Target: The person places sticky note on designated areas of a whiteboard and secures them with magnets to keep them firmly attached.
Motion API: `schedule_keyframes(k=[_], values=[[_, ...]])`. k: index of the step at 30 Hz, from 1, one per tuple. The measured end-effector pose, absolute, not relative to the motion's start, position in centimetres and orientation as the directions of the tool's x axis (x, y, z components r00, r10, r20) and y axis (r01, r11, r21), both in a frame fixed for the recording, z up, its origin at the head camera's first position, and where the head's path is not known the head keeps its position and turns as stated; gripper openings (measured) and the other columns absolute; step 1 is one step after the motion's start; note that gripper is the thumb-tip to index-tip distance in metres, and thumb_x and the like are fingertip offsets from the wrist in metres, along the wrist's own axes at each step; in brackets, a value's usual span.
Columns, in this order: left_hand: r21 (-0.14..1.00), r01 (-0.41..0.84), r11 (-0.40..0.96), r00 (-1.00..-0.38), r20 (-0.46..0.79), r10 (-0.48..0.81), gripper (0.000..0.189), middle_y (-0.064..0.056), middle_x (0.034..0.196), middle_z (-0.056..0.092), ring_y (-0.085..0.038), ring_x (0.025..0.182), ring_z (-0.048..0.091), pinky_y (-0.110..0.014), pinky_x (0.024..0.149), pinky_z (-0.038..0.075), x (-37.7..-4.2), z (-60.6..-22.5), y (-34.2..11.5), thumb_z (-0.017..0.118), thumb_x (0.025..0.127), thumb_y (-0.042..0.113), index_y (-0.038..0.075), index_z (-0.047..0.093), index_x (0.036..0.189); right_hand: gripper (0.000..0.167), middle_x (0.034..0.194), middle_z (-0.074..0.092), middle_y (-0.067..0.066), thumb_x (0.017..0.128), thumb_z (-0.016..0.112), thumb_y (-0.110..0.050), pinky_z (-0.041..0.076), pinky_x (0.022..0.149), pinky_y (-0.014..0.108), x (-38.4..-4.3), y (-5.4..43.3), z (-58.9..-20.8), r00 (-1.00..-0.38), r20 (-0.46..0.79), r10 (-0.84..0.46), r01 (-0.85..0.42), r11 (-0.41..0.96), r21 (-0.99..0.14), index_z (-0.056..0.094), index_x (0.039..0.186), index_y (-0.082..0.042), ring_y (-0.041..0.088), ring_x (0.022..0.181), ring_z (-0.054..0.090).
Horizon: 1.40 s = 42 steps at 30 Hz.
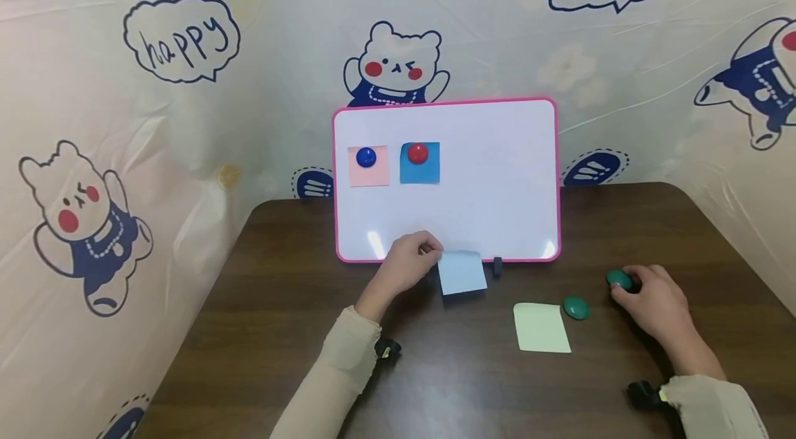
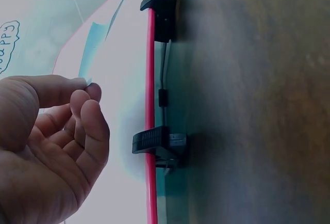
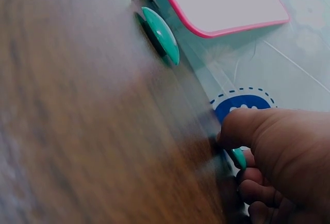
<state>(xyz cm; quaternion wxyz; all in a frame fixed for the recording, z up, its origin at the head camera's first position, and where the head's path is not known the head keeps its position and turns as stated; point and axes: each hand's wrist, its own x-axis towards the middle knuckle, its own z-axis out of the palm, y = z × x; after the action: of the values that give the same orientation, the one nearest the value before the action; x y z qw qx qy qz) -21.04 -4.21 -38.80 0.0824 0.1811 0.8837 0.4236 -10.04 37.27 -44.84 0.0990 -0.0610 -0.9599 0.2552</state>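
My left hand [image 1: 409, 260] pinches a light blue sticky note [image 1: 462, 273] by its upper left corner, in front of the whiteboard's lower edge. In the left wrist view, thumb and forefinger grip the note's corner [image 2: 93, 48]. On the right of the table, my right hand [image 1: 656, 297] grips a round green magnet [image 1: 618, 278] between thumb and fingers; the hand partly hides it in the right wrist view. A second green magnet [image 1: 576, 307] lies on the table, beside a pale green sticky note [image 1: 541, 328].
A pink-framed whiteboard [image 1: 497, 218] stands at the back of the table [image 1: 280, 356] on black clip feet [image 2: 159, 140]. On it, a blue magnet [image 1: 366, 157] overlaps a pink note [image 1: 368, 177], and a red magnet [image 1: 418, 153] a blue note [image 1: 419, 175]. Behind hangs a printed curtain [image 1: 280, 93].
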Motion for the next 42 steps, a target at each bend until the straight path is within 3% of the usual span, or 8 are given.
schedule_keyframes(k=[18, 42], values=[[0.82, 0.257, 0.511, -0.938, 0.084, 0.336, 0.008, 0.0, 0.089, 0.064, -0.022, 0.078, 0.06, -0.034, 0.069, 0.055, -23.3, -36.4, -3.2, 0.065, 0.1, 0.021, 0.014, 0.069, 0.103, 0.046, 0.11, 0.05, 0.034, 0.091, 0.068, -0.018, 0.04, 0.08, 0.064, -10.0, 37.3, -44.8, -0.974, 0.153, 0.169, 0.07, 0.861, -0.504, 0.057, 0.117, 0.018, 0.048, 0.095, 0.052], [0.813, 0.272, 0.516, -0.951, 0.144, 0.274, 0.011, -0.001, 0.095, 0.064, -0.02, 0.086, 0.059, -0.03, 0.071, 0.055, -26.3, -33.8, -1.2, 0.066, 0.1, 0.023, 0.014, 0.069, 0.105, 0.045, 0.111, 0.051, 0.033, 0.09, 0.068, -0.017, 0.041, 0.08, 0.063, -10.1, 37.2, -44.8, -0.97, 0.159, 0.186, 0.08, 0.856, -0.51, 0.057, 0.119, 0.016, 0.047, 0.094, 0.053]])
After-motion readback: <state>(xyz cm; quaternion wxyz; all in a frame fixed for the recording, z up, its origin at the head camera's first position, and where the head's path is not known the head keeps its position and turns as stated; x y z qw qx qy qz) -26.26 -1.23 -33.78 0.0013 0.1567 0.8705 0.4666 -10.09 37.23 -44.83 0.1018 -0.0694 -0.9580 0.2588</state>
